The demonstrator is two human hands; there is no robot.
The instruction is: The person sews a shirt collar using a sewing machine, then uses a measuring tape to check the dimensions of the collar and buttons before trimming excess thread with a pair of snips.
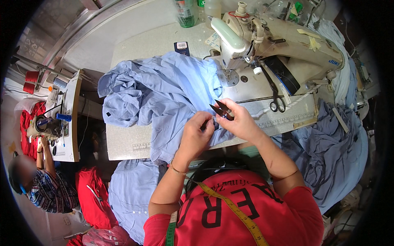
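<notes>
Light blue cloth (160,88), which looks like a garment, lies bunched across the sewing table in front of me. My left hand (195,133) pinches an edge of it near the table's front side, with fingertips close together. In my right hand (243,124) are small dark thread snips (222,109), their blades apart and pointing up and left. Both hands nearly touch, just in front of the sewing machine's needle plate (228,78). What lies between the fingertips of the two hands is too small to make out.
Behind my hands stands a sewing machine (287,45), with black scissors (276,92) lying beside it. Bottles (185,14) stand at the back. Grey-blue cloth (324,143) is heaped at right. A person (49,184) works at another machine on the far left.
</notes>
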